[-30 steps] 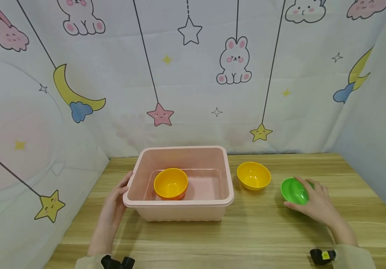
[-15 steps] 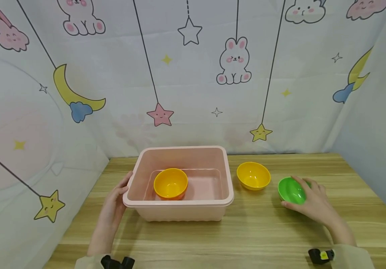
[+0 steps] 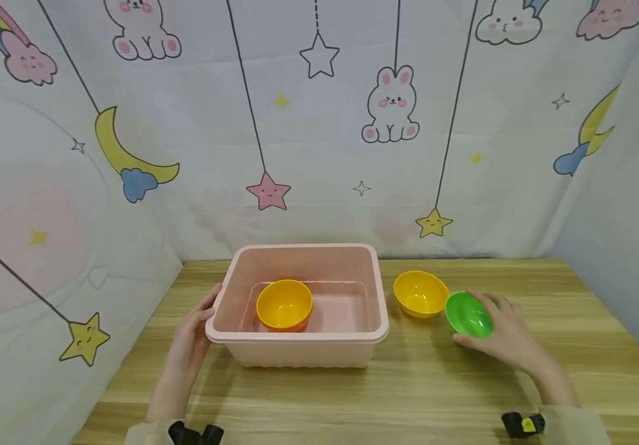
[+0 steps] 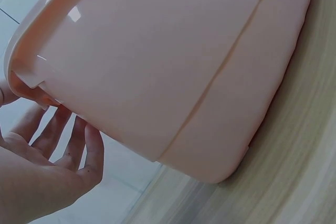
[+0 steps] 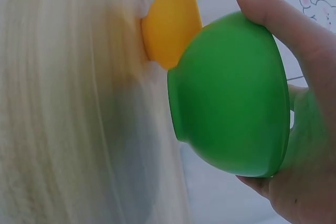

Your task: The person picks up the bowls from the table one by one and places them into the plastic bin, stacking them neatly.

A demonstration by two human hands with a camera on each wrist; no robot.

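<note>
Green bowl is held in the right hand, rim pinched between thumb and fingers, so that grip is definitely clamped; the thumb is set on the near side of the rim and the fingers are spread over the far side, with the palm kept to the bowl's right; in the right wrist view the base is seen lifted off the table, foot pointed down at the wood and a shadow cast below. Left hand is hooked on the left rim of the pink tub, fingers bent in under the lip; the thumb is mostly cut off in the left wrist view.

Between the green bowl and the tub a yellow bowl is parked upright on the table; the two bowls' edges are lined up so closely that it can't be told whether they touch; inside the tub, left of centre, another yellow bowl is placed upright, with some orange showing beneath it.

Everything's set on a wood-grain table, backed by a white curtain printed with bunnies, stars, moons and clouds; black devices are strapped at both wrists, by pale sleeves.
</note>
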